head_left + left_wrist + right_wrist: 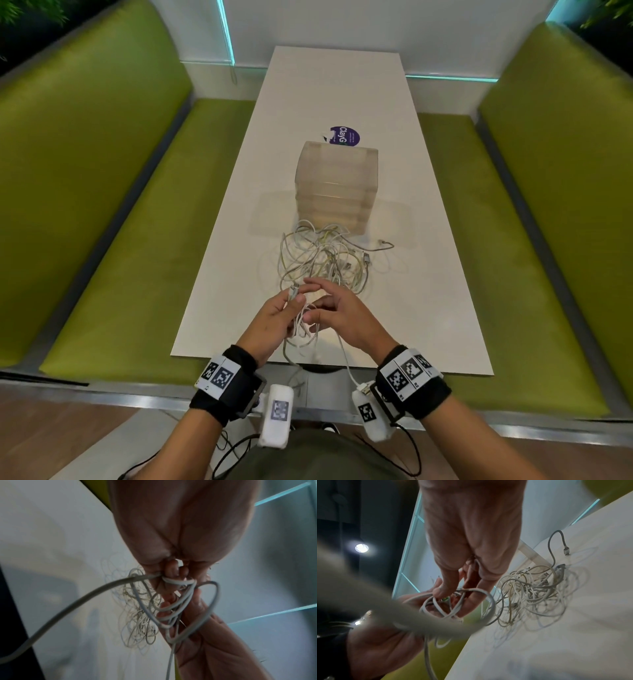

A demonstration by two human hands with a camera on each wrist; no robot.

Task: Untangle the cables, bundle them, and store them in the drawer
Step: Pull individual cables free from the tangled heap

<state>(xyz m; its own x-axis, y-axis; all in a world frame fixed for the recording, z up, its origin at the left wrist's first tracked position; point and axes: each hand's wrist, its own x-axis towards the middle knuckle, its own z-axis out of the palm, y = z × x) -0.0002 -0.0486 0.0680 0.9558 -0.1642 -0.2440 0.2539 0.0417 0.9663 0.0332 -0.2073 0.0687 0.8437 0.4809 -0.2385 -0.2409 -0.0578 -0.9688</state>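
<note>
Left hand pinching a plug, right hand pinching its cable, we are risking tightening the twelve-o'clock tangle by tugging.

We saw a long white table running away from us between two green upholstered benches, the left bench and the right bench, with a round purple sticker lying flat near the table's middle. Teal light strips edged the white wall at the far end. Dark green foliage showed in the upper corners, and a round ceiling lamp glowed in the right wrist view.
</note>
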